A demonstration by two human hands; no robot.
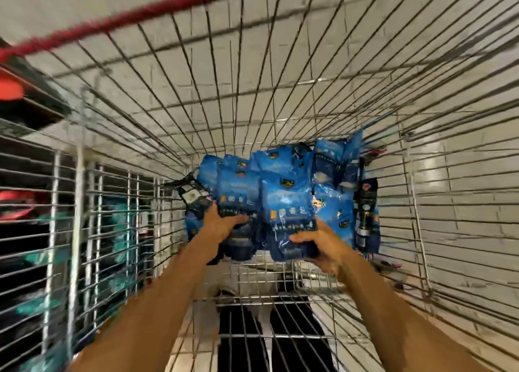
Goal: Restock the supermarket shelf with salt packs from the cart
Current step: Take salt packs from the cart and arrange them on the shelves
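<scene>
Deep inside the cart (309,96), both hands were down among the packs (283,192), a heap of blue bags piled toward the far end of the wire basket. Left hand (222,225) had its fingers curled over the near edge of one pack (238,200) on the left of the heap, with the thumb side hidden beneath, so it seemed to grip it. Right hand (317,245) held a second pack (289,220) from the right, fingers laid across its dark lower band and the palm behind it; that pack sat tilted, its near edge seemingly raised off the basket floor. A few darker bags (365,211) stood along the right edge of the pile and another lay at its left.

As for progress, the job looked to be in its early or middle stretch: many packs remained in the cart, and no shelf could be picked out clearly, so how much had been stocked could not be told. What was left, by my reading, was to lift this pair out, carry them to the shelf, and repeat for the rest.

Motion blur smeared the whole view. Pale floor tiles (463,189) showed through the mesh on the far and right sides. A red rim (157,8) ran across the top left, and dark shapes with teal and red patches sat beyond the left wall, too blurred to name.
</scene>
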